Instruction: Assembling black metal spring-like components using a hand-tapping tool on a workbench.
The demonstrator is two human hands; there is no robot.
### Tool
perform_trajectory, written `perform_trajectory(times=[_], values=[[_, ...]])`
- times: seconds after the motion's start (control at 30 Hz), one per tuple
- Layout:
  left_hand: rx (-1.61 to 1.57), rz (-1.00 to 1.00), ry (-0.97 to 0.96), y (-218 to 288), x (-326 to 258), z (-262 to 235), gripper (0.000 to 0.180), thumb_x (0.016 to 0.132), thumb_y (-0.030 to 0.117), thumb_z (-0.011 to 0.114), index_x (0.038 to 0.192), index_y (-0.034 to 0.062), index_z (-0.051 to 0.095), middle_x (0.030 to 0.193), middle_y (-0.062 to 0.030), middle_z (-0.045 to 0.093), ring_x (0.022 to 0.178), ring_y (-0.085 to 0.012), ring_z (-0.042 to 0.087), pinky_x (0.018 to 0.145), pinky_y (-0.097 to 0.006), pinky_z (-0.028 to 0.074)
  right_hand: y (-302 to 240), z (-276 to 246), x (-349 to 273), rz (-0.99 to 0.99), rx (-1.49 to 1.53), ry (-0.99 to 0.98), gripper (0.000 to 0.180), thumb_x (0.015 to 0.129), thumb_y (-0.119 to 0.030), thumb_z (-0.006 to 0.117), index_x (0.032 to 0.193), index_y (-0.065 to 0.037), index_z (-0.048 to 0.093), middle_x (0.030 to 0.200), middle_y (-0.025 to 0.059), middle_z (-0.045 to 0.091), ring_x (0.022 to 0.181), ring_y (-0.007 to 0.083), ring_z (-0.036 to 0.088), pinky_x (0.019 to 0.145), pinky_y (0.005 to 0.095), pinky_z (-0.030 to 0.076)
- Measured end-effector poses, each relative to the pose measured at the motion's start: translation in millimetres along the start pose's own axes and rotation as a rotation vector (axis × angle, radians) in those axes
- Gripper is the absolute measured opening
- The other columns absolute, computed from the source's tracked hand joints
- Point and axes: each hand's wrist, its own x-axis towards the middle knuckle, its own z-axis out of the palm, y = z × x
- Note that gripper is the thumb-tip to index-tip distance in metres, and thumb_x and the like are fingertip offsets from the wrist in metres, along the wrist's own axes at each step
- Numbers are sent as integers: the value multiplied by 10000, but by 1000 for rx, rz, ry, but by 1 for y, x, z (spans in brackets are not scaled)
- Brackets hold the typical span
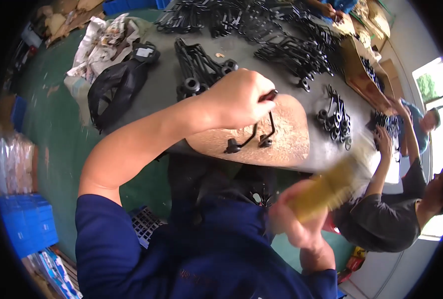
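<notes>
Your left hand [239,97] has its grip closed around a black metal frame part [253,132], holding it over a worn brown patch [286,137] on the grey table [161,89]. Your right hand [293,224] grips a yellow brush [331,187] (blurred) just off the table's edge. More black parts [291,50] pile up across the table; the floor [57,129] is green.
</notes>
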Motion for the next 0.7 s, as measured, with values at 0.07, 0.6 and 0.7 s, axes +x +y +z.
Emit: perform_trajectory(times=[0.07,0.6,0.7], values=[[16,8,-23,3,4,1,163,816,104,641,723,-22,597,571,-124,564,495,-144,503,511,-323,412,-9,24,5,-186,326,2,258,755,32,626,964,-34,490,755,96,553,616,208,586,570,318,519],[-10,-55,54,-9,1,3,198,798,120,621,659,-11,569,549,-111,524,484,-150,447,502,-334,393,-13,-16,10,-122,88,-237,441,718,-100,751,1036,2,462,756,74,590,590,171,607,563,294,518],[23,-1,4,-3,7,2,206,773,116,621,634,-17,545,540,-121,527,468,-179,453,498,-348,394,6,29,9,-567,547,82,341,637,-38,738,923,-24,553,724,91,588,578,244,617,553,317,519]])
